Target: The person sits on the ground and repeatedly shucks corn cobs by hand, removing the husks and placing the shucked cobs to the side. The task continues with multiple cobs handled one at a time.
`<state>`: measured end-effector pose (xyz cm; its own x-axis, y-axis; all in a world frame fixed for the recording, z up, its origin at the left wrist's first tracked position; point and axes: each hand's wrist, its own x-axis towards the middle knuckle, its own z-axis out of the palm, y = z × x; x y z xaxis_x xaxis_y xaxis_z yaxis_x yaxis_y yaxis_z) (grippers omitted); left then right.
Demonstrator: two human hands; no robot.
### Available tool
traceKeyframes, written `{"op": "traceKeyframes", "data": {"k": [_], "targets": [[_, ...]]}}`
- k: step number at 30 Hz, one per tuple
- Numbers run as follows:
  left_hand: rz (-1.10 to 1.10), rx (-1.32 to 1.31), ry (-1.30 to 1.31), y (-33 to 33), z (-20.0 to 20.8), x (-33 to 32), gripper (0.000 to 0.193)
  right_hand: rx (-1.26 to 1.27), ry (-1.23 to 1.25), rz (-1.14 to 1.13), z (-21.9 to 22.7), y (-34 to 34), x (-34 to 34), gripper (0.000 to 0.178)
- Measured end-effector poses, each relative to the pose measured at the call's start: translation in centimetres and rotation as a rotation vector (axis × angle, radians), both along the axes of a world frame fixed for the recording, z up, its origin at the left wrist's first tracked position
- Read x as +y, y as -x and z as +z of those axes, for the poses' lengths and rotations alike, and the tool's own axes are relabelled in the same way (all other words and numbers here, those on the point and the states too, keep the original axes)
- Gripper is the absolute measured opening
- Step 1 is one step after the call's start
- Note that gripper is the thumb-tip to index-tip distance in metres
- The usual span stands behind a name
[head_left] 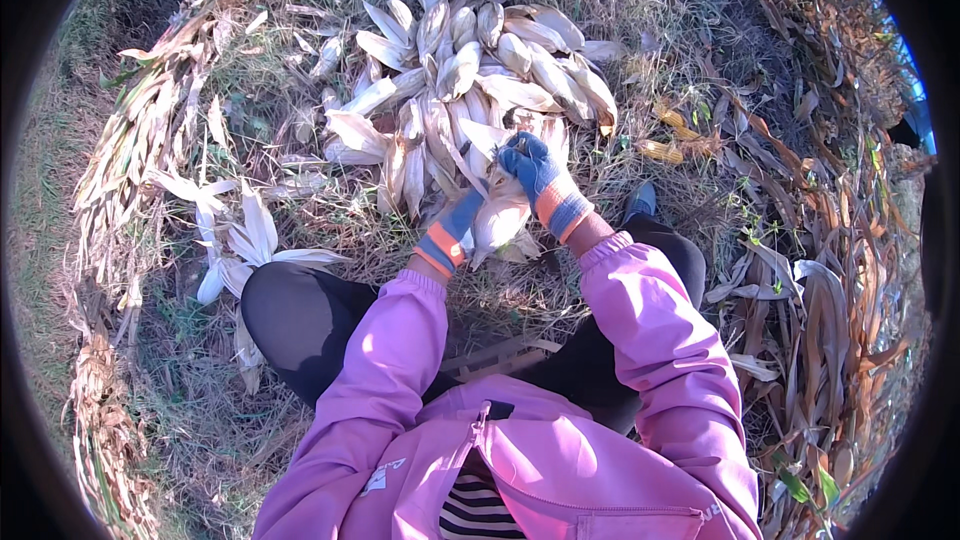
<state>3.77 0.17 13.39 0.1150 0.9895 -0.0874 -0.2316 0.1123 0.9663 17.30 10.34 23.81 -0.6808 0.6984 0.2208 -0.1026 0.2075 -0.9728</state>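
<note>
at the near edge of the heap of husk-covered corn ears [459, 72], the left hand [456, 220] is cupping a pale-husked corn ear [501, 220] and the right hand [535, 168] is pinching its upper end (both gloved); yellow corncobs [661, 151] are lying right of the heap.

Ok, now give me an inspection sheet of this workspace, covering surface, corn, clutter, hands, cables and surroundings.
Surface: grassy ground, strewn with dry plant bits.
Job's things: one corn ear in pale husk between the hands; a heap of husk-covered ears ahead; yellow bare corn to the right.
Clutter: loose pale husks on the left.
Hands: both gloved; right hand closed on the ear's husk; left hand at the ear's side, fingers mostly hidden.
Cables: nothing seen.
Surroundings: dry stalks and leaves along the right.
</note>
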Motion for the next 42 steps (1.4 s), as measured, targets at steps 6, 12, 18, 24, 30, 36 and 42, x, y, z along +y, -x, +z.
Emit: {"op": "traceKeyframes", "data": {"k": [6, 12, 18, 24, 30, 36, 42], "targets": [[-0.082, 0.570, -0.154, 0.3, -0.9, -1.1, 0.050, 0.027, 0.242, 0.163, 3.2, -0.6, -1.6, 0.004], [-0.122, 0.672, -0.317, -1.9, 3.7, -0.6, 0.035, 0.100, 0.404, 0.216, 0.8, -0.7, -1.0, 0.004], [-0.092, 0.829, -0.250, -0.6, 2.4, -0.5, 0.035, -0.048, -0.131, 0.149, 1.5, 0.3, -0.9, 0.008], [0.051, 0.884, -0.299, -1.0, 0.4, 0.0, 0.036, 0.073, -0.241, 0.228, 1.4, 0.1, -0.8, 0.010], [0.194, 0.675, 0.027, -2.8, 3.4, 0.3, 0.031, -0.029, 0.188, 0.223, 3.6, -1.3, -2.3, 0.011], [-0.105, 1.267, -0.404, -1.4, 6.5, -1.5, 0.051, 0.062, 0.227, 0.300, 4.2, -1.3, -3.0, 0.009], [0.139, 0.830, -0.240, -2.4, 8.5, -2.2, 0.051, -0.047, 0.438, 0.279, 3.4, -1.4, -2.8, 0.005]]}}
